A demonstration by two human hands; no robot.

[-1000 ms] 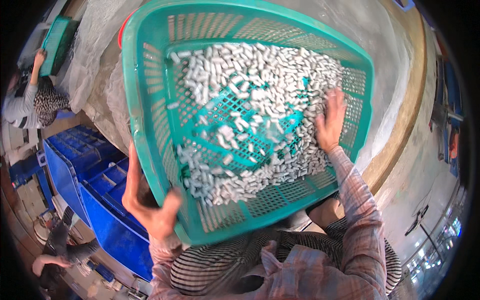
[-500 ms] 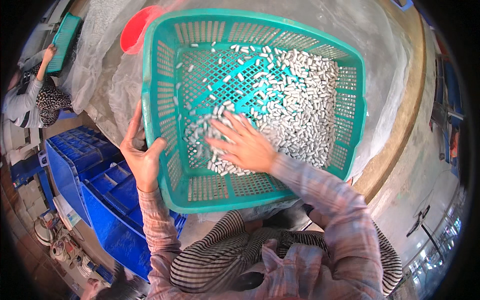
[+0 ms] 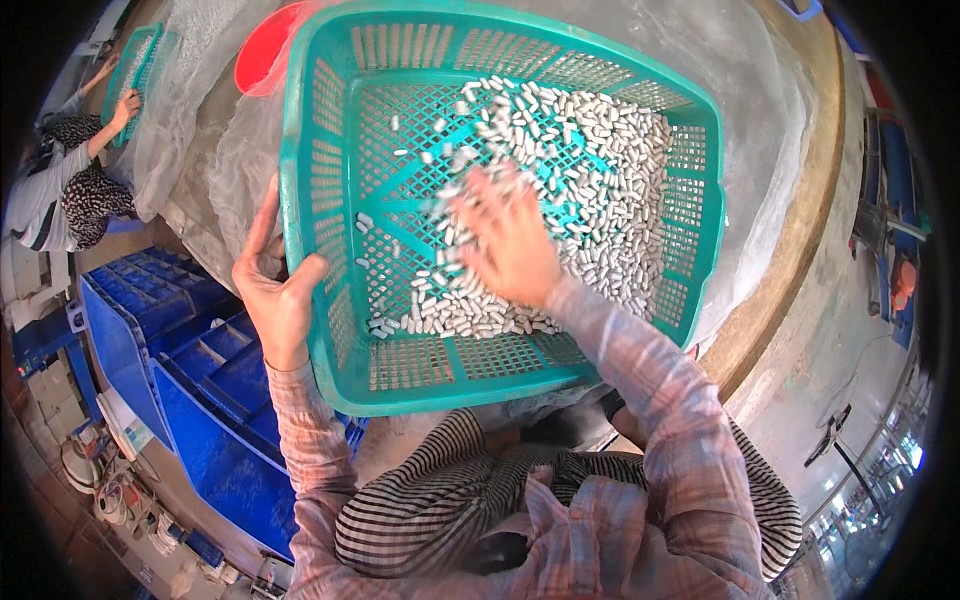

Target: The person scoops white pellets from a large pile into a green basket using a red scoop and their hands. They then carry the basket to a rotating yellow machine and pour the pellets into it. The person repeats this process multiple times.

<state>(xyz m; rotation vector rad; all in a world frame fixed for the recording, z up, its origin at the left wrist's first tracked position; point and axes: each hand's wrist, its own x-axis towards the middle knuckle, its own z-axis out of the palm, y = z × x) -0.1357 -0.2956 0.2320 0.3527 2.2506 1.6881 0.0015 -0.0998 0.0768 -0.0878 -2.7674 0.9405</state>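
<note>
A large green plastic basket [image 3: 335, 200] with latticed walls and floor is in front of me, tilted a little. Many small white capsule-shaped pieces [image 3: 625, 215] are heaped along its right side, and more lie loose toward the left and front. My left hand [image 3: 282, 295] grips the basket's left wall, thumb over the rim and the other fingers on the outside. Inside, my right hand [image 3: 512, 240] lies palm down over the pieces, fingers spread and blurred by motion. Pieces around its fingertips are smeared too.
Beyond the basket, thin translucent sheeting [image 3: 765, 120] covers the work surface, with a red bowl-like container [image 3: 262, 60] under it. Blue plastic bins [image 3: 215, 400] stand at my left. At the far left another person [image 3: 85, 185] handles a green basket [image 3: 130, 75].
My right hand has swept away from me and slightly right across the basket floor, and the white pieces around it have shifted. My left hand keeps its grip on the wall.
</note>
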